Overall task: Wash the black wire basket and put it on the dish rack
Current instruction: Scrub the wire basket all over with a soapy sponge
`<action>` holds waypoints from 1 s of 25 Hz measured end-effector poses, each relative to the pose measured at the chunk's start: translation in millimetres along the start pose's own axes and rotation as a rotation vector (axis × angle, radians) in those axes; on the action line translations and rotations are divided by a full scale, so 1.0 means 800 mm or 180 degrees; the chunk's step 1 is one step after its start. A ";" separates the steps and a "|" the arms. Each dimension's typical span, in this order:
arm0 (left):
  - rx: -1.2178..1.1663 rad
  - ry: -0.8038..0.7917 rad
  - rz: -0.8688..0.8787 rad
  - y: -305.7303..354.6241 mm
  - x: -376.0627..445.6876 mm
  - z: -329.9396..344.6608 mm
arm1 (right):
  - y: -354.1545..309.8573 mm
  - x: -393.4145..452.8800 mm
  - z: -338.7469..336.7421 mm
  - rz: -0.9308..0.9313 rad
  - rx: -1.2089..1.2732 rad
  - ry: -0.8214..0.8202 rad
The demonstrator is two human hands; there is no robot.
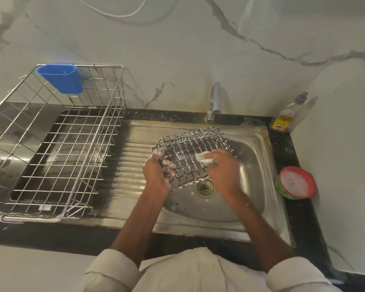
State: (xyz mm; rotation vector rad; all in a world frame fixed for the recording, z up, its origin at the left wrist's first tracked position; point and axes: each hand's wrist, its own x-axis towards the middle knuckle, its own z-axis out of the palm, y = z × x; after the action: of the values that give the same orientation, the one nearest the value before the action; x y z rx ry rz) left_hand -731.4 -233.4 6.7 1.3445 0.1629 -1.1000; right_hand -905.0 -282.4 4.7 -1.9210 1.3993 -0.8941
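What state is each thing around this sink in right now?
Black wire basket: soapy, tilted above the sink.
Left hand: grips the basket's end.
Right hand: holds a scrub pad against the basket.
Tap: no water visible.
Dish rack: holds no dishes.
Soap tub: open.

I can read no text anywhere. The dish soap bottle (283,119) at the sink's back right corner carries a yellow and red label, but its print is too blurred.
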 end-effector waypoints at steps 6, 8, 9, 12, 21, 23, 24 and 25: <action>0.0021 0.0001 0.0123 0.000 -0.010 0.001 | 0.053 0.026 -0.024 0.1110 -0.0404 0.0559; -0.0131 0.0104 0.0123 0.000 -0.012 0.008 | 0.025 -0.003 0.006 0.0763 -0.0374 0.0475; -0.0214 0.0191 0.0130 0.001 -0.011 0.013 | 0.009 -0.019 0.021 0.0515 -0.0277 0.0318; -0.0366 0.0481 0.0151 0.007 0.000 0.020 | -0.038 -0.045 0.035 -0.0232 0.0455 -0.0324; -0.0357 0.0500 -0.0076 0.012 0.011 0.023 | -0.010 0.022 0.003 0.1056 0.0222 0.0931; -0.0203 0.0496 -0.0083 0.007 0.013 0.024 | -0.035 0.005 0.018 0.0346 0.0282 0.0329; -0.0112 0.0499 -0.0071 0.004 0.013 0.024 | -0.046 -0.009 0.027 -0.0017 0.0372 -0.0061; -0.0035 0.0503 -0.0052 0.003 0.013 0.024 | -0.049 -0.019 0.031 -0.0208 0.0427 -0.0378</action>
State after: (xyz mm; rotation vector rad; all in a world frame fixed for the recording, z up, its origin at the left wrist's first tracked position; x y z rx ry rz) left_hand -733.5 -255.5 6.9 1.4225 0.2957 -1.0048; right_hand -866.7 -255.6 17.8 -1.8950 1.1842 -0.8666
